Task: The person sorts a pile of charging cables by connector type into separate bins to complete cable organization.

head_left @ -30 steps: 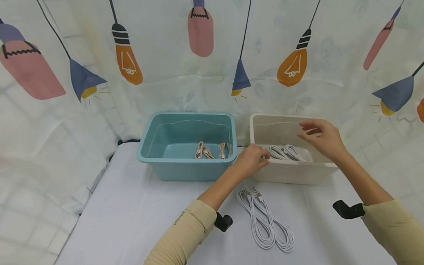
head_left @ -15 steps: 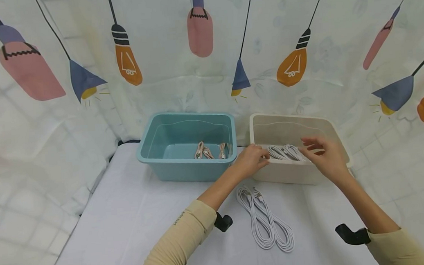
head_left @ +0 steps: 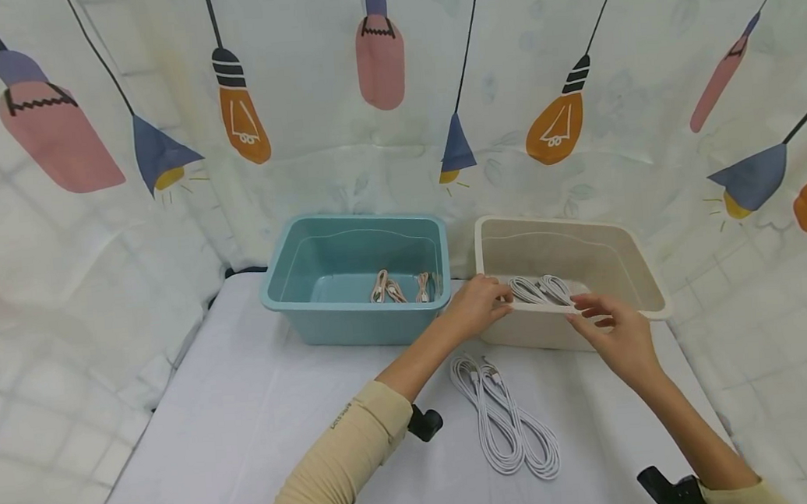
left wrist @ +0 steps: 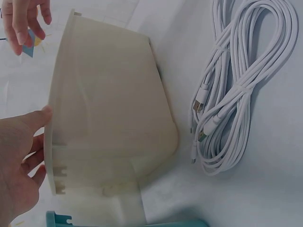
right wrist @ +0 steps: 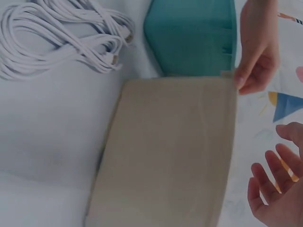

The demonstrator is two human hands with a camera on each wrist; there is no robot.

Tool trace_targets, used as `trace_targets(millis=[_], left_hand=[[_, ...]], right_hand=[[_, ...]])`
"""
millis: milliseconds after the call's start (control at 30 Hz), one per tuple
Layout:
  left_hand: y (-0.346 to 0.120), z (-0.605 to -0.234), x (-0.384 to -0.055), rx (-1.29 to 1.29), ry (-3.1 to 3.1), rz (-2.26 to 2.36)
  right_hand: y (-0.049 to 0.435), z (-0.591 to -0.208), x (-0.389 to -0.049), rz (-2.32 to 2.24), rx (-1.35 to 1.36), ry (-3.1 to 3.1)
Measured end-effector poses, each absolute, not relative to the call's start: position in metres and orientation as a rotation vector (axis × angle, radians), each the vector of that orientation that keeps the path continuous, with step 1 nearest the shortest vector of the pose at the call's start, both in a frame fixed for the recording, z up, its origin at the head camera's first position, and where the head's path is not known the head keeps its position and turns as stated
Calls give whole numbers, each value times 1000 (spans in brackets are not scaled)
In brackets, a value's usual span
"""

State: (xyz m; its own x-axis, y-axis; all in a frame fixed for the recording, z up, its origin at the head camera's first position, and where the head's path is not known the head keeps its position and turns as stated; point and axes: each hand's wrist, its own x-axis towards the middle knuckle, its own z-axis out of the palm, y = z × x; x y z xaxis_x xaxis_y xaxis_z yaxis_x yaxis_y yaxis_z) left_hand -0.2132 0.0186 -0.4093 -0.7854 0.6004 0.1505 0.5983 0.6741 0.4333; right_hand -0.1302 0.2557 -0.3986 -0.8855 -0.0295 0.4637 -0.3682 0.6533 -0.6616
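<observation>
My left hand (head_left: 479, 304) grips the front-left rim of a beige plastic bin (head_left: 549, 326), thumb outside and fingers inside, as the left wrist view shows. Just above the bin's front rim, my right hand (head_left: 619, 336) hovers with loosely bent fingers. The right wrist view shows that right hand (right wrist: 282, 184) apart from the rim and holding nothing. Coiled white cables (head_left: 541, 291) lie inside the beige bin. In front of it on the table are two larger bundles of white charging cable (left wrist: 239, 85), side by side, their plugs towards the bin.
A teal bin (head_left: 352, 323) stands left of the beige one, with several small bundles of pale cable (head_left: 386, 286) inside. Both bins stand on a white-covered table (head_left: 260, 418). A curtain (head_left: 313, 164) printed with lamps hangs close behind them.
My right hand has come down and towards me, from over the inside of the beige bin to its front rim. The left hand, bins and cables have stayed put.
</observation>
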Motion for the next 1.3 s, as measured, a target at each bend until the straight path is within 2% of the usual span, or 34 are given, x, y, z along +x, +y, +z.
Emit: trace_targets(millis=[667, 1300], left_hand=[[17, -406, -209, 1022, 2888, 726], [18, -407, -209, 1025, 2894, 733]], right_hand=[[233, -471, -99, 1000, 356, -2479], [214, -536, -76, 1127, 272, -2663]])
